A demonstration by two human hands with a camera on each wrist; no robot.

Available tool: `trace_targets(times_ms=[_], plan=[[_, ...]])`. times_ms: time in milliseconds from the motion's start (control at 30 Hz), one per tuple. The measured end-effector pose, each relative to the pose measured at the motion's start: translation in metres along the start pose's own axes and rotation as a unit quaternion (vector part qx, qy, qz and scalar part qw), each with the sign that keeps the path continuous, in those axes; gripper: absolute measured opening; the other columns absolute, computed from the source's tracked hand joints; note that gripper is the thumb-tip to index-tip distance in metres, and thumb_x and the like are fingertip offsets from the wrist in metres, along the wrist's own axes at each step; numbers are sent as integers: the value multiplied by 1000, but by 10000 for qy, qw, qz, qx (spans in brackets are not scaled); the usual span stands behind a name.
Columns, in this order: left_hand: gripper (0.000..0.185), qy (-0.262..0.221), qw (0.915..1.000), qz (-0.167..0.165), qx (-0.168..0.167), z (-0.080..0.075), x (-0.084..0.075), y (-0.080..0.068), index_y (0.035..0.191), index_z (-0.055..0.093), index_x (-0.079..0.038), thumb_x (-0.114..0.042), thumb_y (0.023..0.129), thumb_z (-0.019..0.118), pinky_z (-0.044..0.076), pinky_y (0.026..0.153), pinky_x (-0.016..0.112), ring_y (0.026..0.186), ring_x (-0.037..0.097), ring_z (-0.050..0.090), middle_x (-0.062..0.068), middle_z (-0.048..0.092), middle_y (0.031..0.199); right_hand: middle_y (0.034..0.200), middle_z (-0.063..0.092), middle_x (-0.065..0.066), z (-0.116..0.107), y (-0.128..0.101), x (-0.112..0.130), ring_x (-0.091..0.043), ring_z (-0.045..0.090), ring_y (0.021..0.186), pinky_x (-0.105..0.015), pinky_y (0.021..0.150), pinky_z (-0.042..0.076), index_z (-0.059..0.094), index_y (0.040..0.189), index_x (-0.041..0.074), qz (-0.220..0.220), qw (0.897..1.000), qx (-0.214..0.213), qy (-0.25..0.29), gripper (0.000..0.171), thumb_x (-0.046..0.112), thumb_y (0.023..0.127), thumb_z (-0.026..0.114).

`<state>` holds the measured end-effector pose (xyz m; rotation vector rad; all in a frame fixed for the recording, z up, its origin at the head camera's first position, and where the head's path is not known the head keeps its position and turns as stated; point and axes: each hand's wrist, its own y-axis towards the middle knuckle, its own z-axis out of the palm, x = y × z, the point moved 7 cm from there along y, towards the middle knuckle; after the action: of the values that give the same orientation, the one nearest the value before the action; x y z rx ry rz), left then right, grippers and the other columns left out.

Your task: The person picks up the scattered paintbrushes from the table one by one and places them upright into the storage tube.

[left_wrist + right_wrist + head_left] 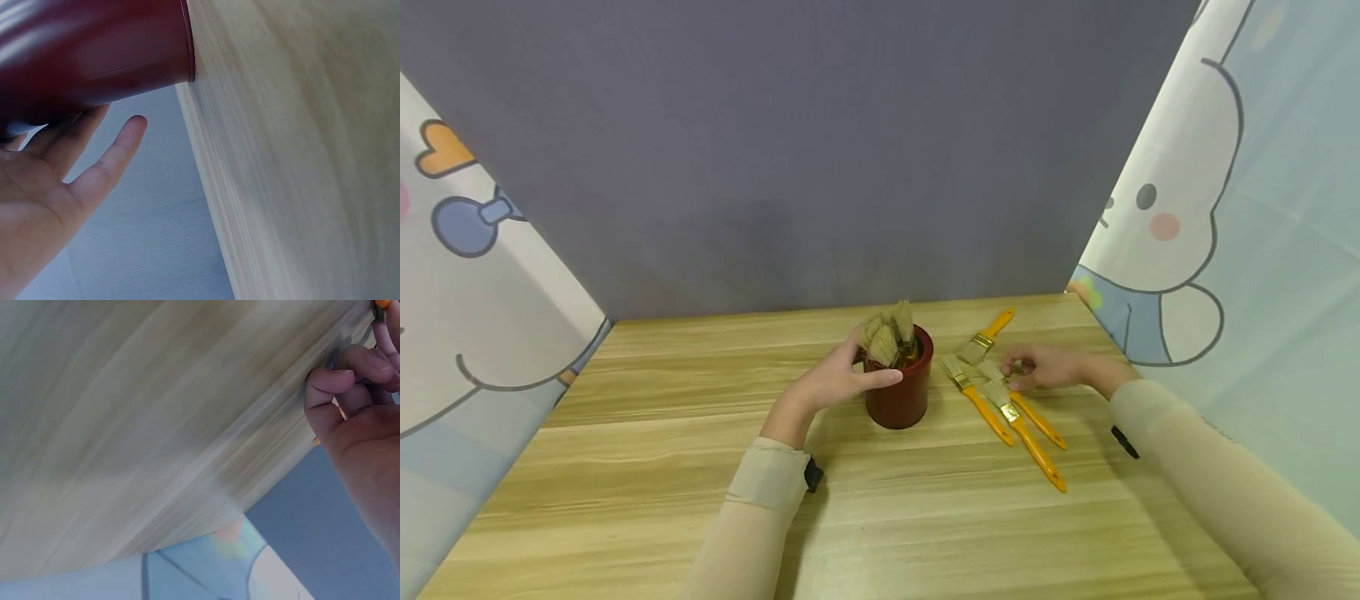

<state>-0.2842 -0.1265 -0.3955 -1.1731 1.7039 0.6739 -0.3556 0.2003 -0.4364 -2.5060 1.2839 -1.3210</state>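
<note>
A dark red cylindrical pot (898,402) stands upright on the table, with several paintbrushes (882,340) in it, bristles up. My left hand (832,379) holds the pot from the left, thumb along the near rim, other fingers behind it. In the left wrist view, the fingers (78,140) reach the side of the red pot (100,47). My right hand (1045,367) pinches a yellow-handled paintbrush (1037,421) near its metal band, low over the table. In the right wrist view, its orange tip (383,303) shows beside the curled right hand (362,394).
More yellow-handled brushes lie right of the pot: a left brush (988,414), a near brush (1036,450) and a far brush (997,322) pointing away. The wooden table (625,467) meets a grey panel (820,167) behind. Cartoon-printed curtains (1262,250) hang at both sides.
</note>
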Motion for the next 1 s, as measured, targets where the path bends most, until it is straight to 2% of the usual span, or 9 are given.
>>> trace_targets(times_ms=[133, 267, 400, 500, 567, 667, 733, 1000], plan=[[105, 72, 9999, 78, -22, -1, -2, 0, 171, 13, -36, -56, 93, 79, 32, 127, 65, 156, 31, 39, 3, 37, 170, 85, 51, -2, -7, -7, -9, -12, 40, 75, -26, 68, 38, 66, 122, 3, 54, 9999, -96, -118, 23, 19, 106, 67], [104, 113, 9998, 102, -101, -4, -4, 1, 170, 13, -39, -56, 92, 80, 32, 127, 65, 155, 32, 40, 2, 37, 169, 88, 57, -4, -16, -10, -19, -13, 45, 76, -27, 68, 42, 67, 124, 6, 334, 9989, -253, -207, 24, 22, 106, 67], [103, 86, 9999, 60, -45, -2, -3, 0, 170, 14, -38, -54, 92, 80, 33, 127, 63, 155, 31, 40, 2, 38, 169, 89, 59, -5, -20, -13, -24, -13, 47, 71, -28, 66, 44, 65, 125, 2, 560, 9979, -260, -185, 27, 19, 105, 66], [101, 72, 10000, 19, -30, -1, -1, 0, 170, 17, -37, -55, 92, 80, 33, 127, 63, 154, 30, 41, 3, 39, 167, 97, 65, -8, -22, -15, -26, -13, 48, 70, -29, 65, 45, 65, 124, -1, 647, 9973, -304, -190, 28, 18, 103, 67], [101, 55, 10000, -3, -35, 0, -1, -1, 169, 18, -36, -55, 92, 80, 33, 127, 63, 154, 30, 41, 3, 39, 167, 107, 68, -10, -22, -15, -27, -14, 53, 78, -30, 70, 48, 66, 122, 1, 709, 9962, -378, -334, 30, 22, 101, 70], [101, 42, 10000, 24, -18, 2, -1, -2, 170, 18, -34, -54, 93, 80, 31, 127, 63, 155, 31, 40, 3, 38, 168, 113, 69, -10, -20, -14, -28, -17, 57, 88, -31, 76, 49, 66, 120, 4, 761, 9945, -427, -587, 35, 30, 98, 74], [101, 60, 10000, 35, 12, 2, -1, -2, 170, 17, -34, -54, 93, 80, 31, 128, 64, 156, 31, 38, 3, 37, 169, 111, 68, -9, -18, -13, -27, -19, 56, 93, -32, 79, 48, 65, 118, 6, 801, 9929, -455, -753, 39, 36, 94, 77], [98, 98, 9999, 19, -75, 0, 1, -1, 168, 20, -40, -57, 92, 80, 33, 126, 64, 155, 31, 40, 2, 39, 168, 88, 57, -3, -13, -6, -16, -17, 49, 78, -31, 69, 41, 64, 109, 6, 718, 9889, -691, -1098, 48, 47, 91, 82]])
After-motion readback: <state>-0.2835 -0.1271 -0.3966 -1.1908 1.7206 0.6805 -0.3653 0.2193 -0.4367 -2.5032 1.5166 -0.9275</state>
